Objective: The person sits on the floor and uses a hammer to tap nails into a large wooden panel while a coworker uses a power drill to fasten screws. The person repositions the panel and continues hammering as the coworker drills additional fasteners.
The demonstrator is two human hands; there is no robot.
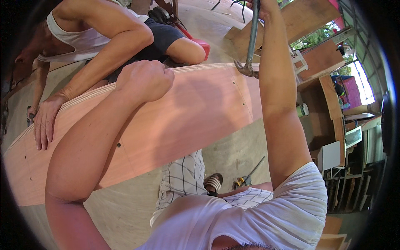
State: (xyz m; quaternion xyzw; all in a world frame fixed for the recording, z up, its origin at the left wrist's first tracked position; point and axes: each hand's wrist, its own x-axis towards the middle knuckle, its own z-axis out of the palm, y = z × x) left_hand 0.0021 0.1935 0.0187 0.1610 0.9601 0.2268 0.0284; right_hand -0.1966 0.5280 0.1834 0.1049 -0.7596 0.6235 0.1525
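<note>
At the left, a co-worker's hand (46, 118) lies flat, fingers extended, on the long curved wooden board (200, 112), which slants across the middle of the view. Next comes the person's left hand (146, 80), closed into a fist over the board's layered upper edge; whether anything is inside it cannot be told. Further right, the claw hammer (252, 39) hangs head down by that edge, its handle gripped by the right hand (265, 11), partly cut off at the top.
</note>
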